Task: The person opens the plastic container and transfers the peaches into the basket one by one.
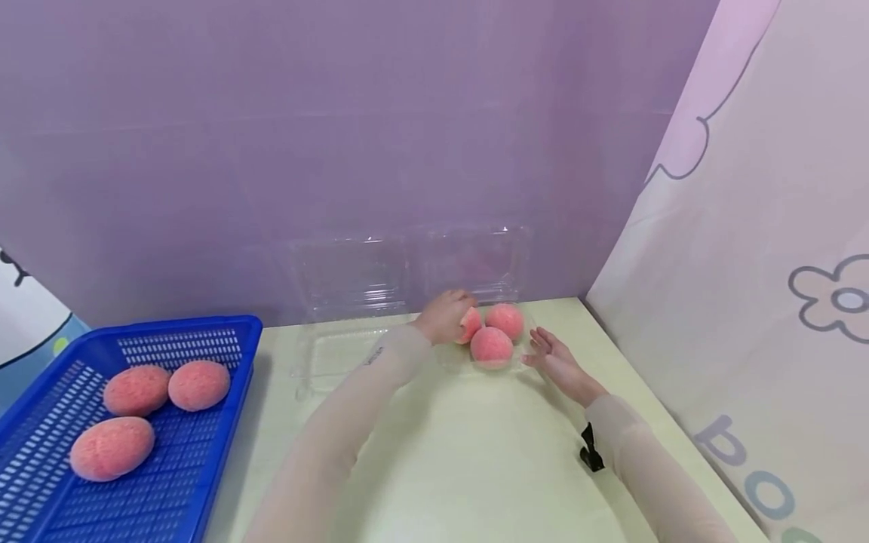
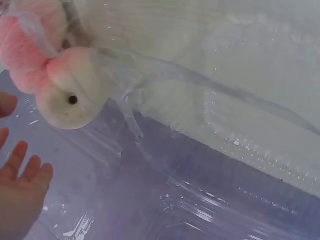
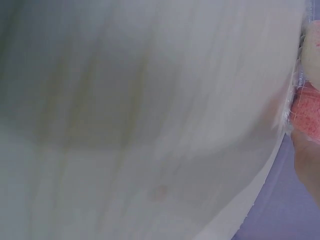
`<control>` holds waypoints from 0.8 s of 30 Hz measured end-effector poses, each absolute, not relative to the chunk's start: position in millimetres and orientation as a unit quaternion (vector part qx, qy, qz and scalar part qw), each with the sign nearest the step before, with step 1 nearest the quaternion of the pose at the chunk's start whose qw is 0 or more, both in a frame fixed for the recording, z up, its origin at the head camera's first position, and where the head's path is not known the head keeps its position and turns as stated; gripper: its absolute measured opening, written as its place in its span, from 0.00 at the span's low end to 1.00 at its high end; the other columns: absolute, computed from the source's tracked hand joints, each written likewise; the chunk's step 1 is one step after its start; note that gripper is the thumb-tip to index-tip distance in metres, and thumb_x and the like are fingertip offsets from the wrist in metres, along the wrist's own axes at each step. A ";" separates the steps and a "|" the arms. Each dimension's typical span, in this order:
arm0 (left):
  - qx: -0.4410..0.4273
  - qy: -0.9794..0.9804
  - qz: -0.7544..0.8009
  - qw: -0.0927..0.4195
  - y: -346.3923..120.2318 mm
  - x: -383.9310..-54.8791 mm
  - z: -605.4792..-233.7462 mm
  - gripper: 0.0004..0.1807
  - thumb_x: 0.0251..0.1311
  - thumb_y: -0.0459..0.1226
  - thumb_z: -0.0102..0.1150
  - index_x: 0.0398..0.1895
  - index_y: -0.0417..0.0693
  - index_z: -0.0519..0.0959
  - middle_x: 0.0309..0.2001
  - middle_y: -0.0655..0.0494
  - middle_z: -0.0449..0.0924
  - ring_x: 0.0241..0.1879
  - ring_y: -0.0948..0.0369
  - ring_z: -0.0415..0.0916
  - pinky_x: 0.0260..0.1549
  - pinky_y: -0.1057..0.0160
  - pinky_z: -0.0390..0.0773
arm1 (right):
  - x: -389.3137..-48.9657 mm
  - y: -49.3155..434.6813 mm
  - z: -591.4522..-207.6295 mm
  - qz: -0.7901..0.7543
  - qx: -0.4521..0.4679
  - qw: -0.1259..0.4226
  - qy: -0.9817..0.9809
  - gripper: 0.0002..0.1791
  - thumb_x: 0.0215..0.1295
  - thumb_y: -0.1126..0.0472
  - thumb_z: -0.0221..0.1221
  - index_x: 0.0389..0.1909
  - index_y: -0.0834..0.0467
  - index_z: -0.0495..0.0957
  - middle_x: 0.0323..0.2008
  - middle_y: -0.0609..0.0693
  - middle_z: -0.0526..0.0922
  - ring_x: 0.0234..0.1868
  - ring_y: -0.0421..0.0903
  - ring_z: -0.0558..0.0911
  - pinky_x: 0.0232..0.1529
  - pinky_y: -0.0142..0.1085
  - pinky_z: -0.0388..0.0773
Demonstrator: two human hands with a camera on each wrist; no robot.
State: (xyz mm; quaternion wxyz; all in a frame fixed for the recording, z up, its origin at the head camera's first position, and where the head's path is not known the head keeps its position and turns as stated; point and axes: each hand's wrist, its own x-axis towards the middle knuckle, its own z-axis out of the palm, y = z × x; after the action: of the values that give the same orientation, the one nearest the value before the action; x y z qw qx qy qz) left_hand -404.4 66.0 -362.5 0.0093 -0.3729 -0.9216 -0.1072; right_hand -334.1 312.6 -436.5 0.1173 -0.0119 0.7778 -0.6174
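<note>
Three fuzzy pink peaches, a front one (image 1: pixel 492 347), a rear one (image 1: pixel 505 321) and a left one (image 1: pixel 471 324), sit together in a clear plastic clamshell box (image 1: pixel 456 363). My left hand (image 1: pixel 444 315) is over the left peach and covers part of it. In the left wrist view its fingers (image 2: pixel 31 172) are spread beside a pale-sided peach (image 2: pixel 72 92) with a dark hole, a gap between them. At the box's right side my right hand (image 1: pixel 560 367) is held with fingers extended. Its fingertip (image 3: pixel 306 157) shows right by the box edge in the right wrist view.
Left of the peaches lies a second clear clamshell box (image 1: pixel 333 354), its raised lid (image 1: pixel 353 275) against the purple backdrop (image 1: pixel 339 151). A blue plastic basket (image 1: pixel 224 445) at far left holds three more peaches (image 1: pixel 199 385). A printed curtain (image 1: pixel 747 302) borders the pale table (image 1: pixel 475 467) on the right.
</note>
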 end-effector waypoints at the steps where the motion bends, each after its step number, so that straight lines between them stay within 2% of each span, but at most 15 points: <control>1: -0.375 -0.922 -0.096 0.002 67.6 -404.8 -364.6 0.27 0.54 0.38 0.59 0.60 0.43 0.69 0.61 0.48 0.67 0.63 0.52 0.60 0.65 0.56 0.58 | -333.7 312.0 -436.6 -0.616 -0.008 0.118 0.779 0.46 0.63 0.63 0.53 0.70 0.62 0.30 0.72 0.57 0.38 0.72 0.56 0.42 0.69 0.51 0.47; 4: -0.361 -0.929 -0.079 -0.032 71.2 -405.0 -374.1 0.28 0.60 0.42 0.54 0.64 0.46 0.65 0.65 0.49 0.62 0.67 0.52 0.54 0.67 0.55 0.54 | -331.4 311.4 -437.7 -0.614 -0.006 0.118 0.780 0.46 0.64 0.63 0.53 0.70 0.61 0.30 0.72 0.57 0.38 0.72 0.55 0.42 0.69 0.50 0.47; 6: -0.347 -0.933 -0.078 -0.050 73.0 -404.7 -382.3 0.27 0.63 0.43 0.49 0.66 0.49 0.63 0.68 0.50 0.57 0.69 0.53 0.50 0.68 0.54 0.51 | -330.0 311.8 -438.5 -0.614 -0.008 0.118 0.781 0.46 0.64 0.63 0.53 0.70 0.62 0.30 0.72 0.57 0.38 0.72 0.56 0.42 0.69 0.51 0.47; 8: -0.344 -0.935 -0.076 -0.054 75.7 -404.2 -390.5 0.27 0.64 0.42 0.48 0.66 0.51 0.61 0.70 0.51 0.54 0.70 0.53 0.47 0.68 0.52 0.51 | -328.4 313.4 -438.9 -0.617 -0.011 0.115 0.778 0.46 0.64 0.63 0.53 0.70 0.62 0.29 0.72 0.57 0.38 0.72 0.56 0.42 0.69 0.51 0.47; 13: -0.356 -0.933 -0.050 -0.008 85.4 -404.4 -407.8 0.31 0.59 0.40 0.53 0.67 0.53 0.60 0.70 0.49 0.53 0.70 0.51 0.46 0.66 0.50 0.54 | -325.1 319.2 -439.2 -0.620 -0.007 0.104 0.778 0.47 0.63 0.64 0.53 0.70 0.63 0.29 0.72 0.58 0.38 0.72 0.56 0.42 0.69 0.50 0.48; 18: -0.354 -0.935 -0.002 0.016 93.7 -404.3 -419.0 0.31 0.61 0.39 0.51 0.68 0.53 0.57 0.69 0.49 0.54 0.70 0.52 0.48 0.67 0.54 0.54 | -320.7 320.3 -440.1 -0.622 0.001 0.106 0.776 0.46 0.63 0.65 0.53 0.70 0.64 0.30 0.72 0.59 0.38 0.72 0.56 0.43 0.69 0.50 0.48; 24: -0.362 -0.930 0.048 0.050 98.4 -407.2 -421.3 0.26 0.63 0.35 0.48 0.66 0.53 0.60 0.65 0.50 0.60 0.68 0.53 0.53 0.67 0.57 0.54 | -311.7 311.7 -425.4 -0.623 0.002 0.109 0.774 0.45 0.63 0.66 0.52 0.70 0.65 0.30 0.72 0.60 0.38 0.72 0.57 0.42 0.68 0.50 0.47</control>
State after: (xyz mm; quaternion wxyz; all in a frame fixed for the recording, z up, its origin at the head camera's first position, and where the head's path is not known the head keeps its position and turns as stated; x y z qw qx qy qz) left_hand -407.2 98.4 -421.3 0.0500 -0.3621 -0.9295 0.0482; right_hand -311.7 311.7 -425.4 0.1094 0.0023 0.7743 -0.6233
